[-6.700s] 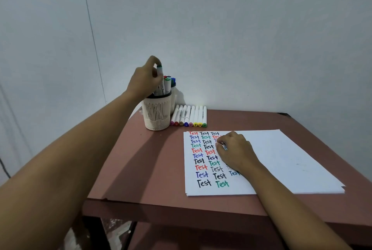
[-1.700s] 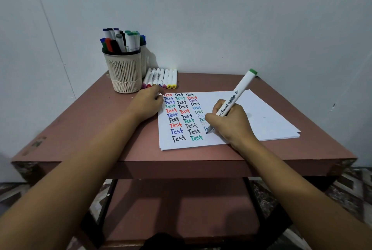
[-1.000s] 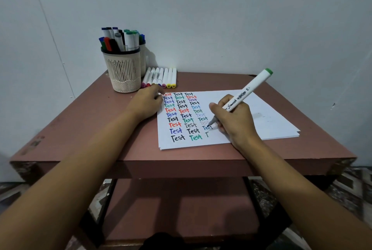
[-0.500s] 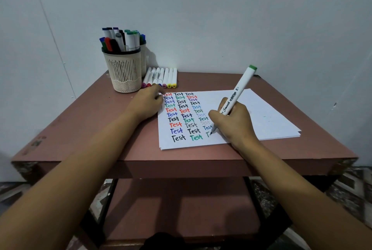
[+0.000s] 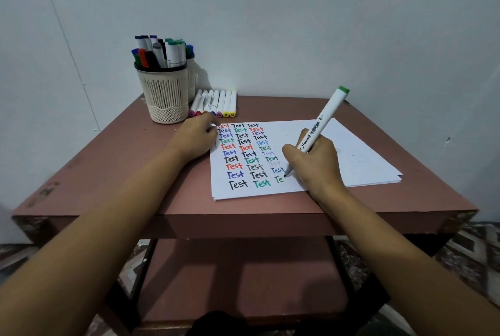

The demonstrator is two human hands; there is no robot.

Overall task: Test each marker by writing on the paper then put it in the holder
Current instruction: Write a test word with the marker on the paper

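My right hand (image 5: pixel 315 165) grips a white marker with a green end (image 5: pixel 323 120), its tip on the white paper (image 5: pixel 346 151) beside the green letters "Te" (image 5: pixel 279 179). The sheet carries three columns of coloured "Test" words. My left hand (image 5: pixel 196 138) rests on the paper's top left corner, its fingers loosely curled and holding nothing. A cream slotted holder (image 5: pixel 165 96) at the back left stands full of several capped markers. A row of several white markers (image 5: pixel 216 102) lies flat beside it.
The brown table (image 5: pixel 113 162) stands against a white wall, with a lower shelf (image 5: pixel 238 276) beneath it. A second cup (image 5: pixel 191 75) stands half hidden behind the holder. The paper is a small stack with its right edge near the table's right side.
The green "T" at the foot of the third column has become "Te". My right hand has shifted slightly right with the marker. My left hand has stayed on the paper corner.
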